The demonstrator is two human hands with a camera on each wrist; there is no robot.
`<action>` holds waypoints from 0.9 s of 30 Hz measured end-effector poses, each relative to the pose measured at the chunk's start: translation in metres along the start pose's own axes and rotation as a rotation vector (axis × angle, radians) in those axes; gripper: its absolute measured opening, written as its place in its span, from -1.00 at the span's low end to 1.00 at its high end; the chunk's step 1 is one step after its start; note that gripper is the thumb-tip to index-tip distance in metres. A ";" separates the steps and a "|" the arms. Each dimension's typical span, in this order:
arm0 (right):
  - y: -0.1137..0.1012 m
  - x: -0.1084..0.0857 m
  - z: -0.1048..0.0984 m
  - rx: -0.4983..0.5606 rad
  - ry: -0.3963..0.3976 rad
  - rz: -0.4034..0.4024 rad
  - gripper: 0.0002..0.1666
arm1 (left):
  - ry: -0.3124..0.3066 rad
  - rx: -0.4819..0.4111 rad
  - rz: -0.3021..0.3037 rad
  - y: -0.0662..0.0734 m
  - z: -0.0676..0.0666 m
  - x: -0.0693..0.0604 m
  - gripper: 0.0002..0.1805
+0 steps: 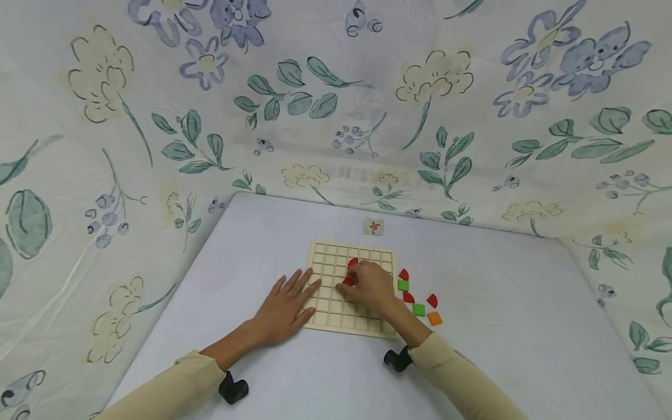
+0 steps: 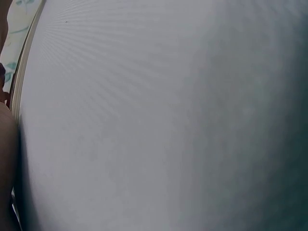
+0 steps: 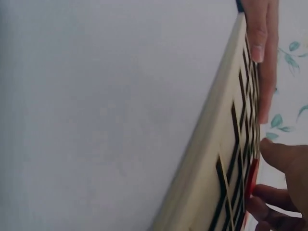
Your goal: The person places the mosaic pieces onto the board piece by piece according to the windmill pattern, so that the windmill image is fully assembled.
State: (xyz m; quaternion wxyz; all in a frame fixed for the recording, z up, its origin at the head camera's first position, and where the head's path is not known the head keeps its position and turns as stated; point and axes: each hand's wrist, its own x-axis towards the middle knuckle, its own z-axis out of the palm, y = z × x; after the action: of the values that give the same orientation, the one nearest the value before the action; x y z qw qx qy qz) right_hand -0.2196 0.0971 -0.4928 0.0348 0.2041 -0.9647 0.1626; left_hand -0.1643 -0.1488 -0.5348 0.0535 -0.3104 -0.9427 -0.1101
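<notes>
Looking early in the work | right hand (image 1: 371,286) pinched a red piece (image 1: 348,282) on the board (image 1: 328,317); another red (image 1: 353,262) lay just beyond | left hand (image 1: 286,304) lay spread on its left edge, gripping nothing | three reds (image 1: 432,301), two greens (image 1: 419,310), one orange (image 1: 434,318) lay off its right side, apparently unplaced

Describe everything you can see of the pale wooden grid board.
The pale grid board looks wooden and lies flat on the white table, a plain rim framing dark-lined square cells. The spread left hand rests on its left edge. A flat red piece lies on it; the right hand holds another at its surface.
</notes>
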 end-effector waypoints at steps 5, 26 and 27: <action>-0.003 -0.003 0.006 -0.024 0.041 0.013 -0.63 | -0.002 -0.013 0.001 0.003 -0.002 0.000 -0.33; 0.019 -0.012 -0.004 0.374 0.017 -0.148 -0.82 | 0.023 -0.004 0.001 0.004 -0.005 0.000 -0.33; 0.020 -0.012 -0.004 0.372 0.020 -0.151 -0.82 | 0.028 -0.003 0.002 0.004 -0.005 0.000 -0.33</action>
State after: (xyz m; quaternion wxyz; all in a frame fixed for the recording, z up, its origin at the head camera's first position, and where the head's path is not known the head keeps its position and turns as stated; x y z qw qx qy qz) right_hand -0.2169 0.1203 -0.4970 0.0180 0.2773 -0.8996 0.3370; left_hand -0.1614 -0.1469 -0.5297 0.0661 -0.3097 -0.9414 -0.1159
